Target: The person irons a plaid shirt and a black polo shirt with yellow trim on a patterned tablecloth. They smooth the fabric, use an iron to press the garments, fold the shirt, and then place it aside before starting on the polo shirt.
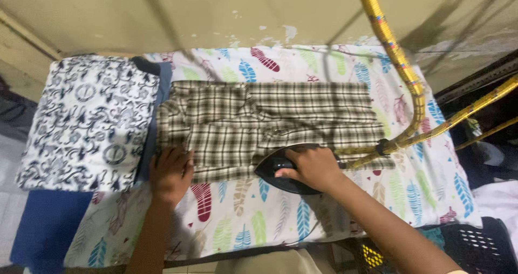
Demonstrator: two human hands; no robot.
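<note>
A green and cream plaid shirt (253, 120) lies spread flat across a table covered with a white feather-print cloth (334, 63). My right hand (312, 166) grips the handle of a black clothes iron (280, 168), which rests on the shirt's near edge with its tip pointing left. My left hand (171, 172) lies flat, fingers apart, pressing the shirt's near left corner. A yellow patterned cord (396, 55) runs from the iron's rear up and away to the top of the view.
A folded white cloth with dark blue pattern (89, 120) sits on a blue cloth (48, 222) at the table's left end. A dark perforated plastic basket (475, 247) stands at the lower right. A beige wall (216, 9) borders the table's far side.
</note>
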